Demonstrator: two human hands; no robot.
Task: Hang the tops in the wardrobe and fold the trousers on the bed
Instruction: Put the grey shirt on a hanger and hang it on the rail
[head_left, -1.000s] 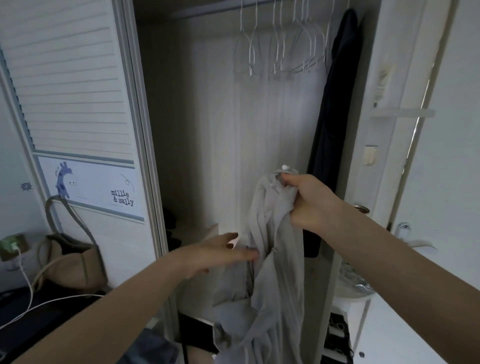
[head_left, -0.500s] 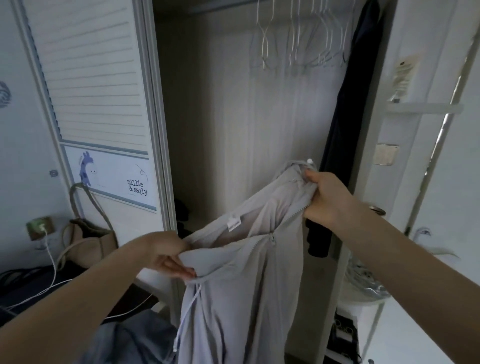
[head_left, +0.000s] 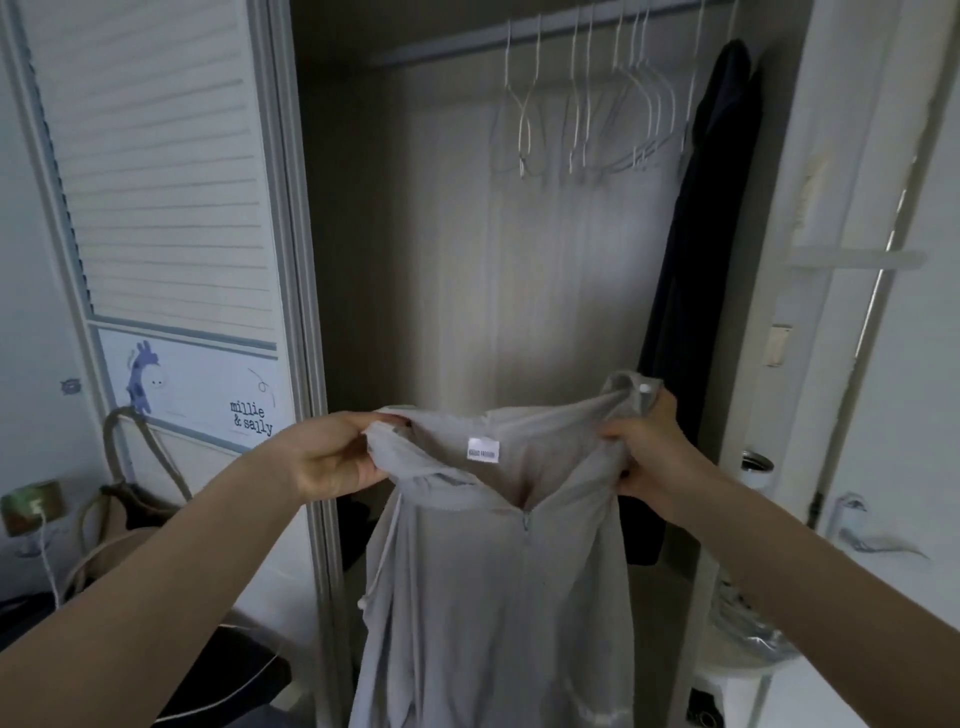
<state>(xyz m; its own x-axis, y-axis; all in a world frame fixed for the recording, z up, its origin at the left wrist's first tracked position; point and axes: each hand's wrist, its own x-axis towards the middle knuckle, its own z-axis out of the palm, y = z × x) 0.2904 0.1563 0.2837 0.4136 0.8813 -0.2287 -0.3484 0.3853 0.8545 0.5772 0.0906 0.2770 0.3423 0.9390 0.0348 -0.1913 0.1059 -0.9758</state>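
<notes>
Off to the left of your left hand, a tan bag with long handles stands beside the slatted wardrobe door; you cannot tell what is in it. Your left hand has its fingers and thumb curled round the left end of the neckline of a grey zip-up top, pinching the cloth. The top stretches between your two hands, its collar pulled wide so the white label faces you, and the rest of it hangs straight down below your hands, zip running down the middle. Beyond and above your hands, the open wardrobe holds a row of bare white hangers on its rail, and to the right of them a dark garment hangs down behind your right hand. That right hand grips the right end of the neckline, fingers closed on the bunched cloth.
</notes>
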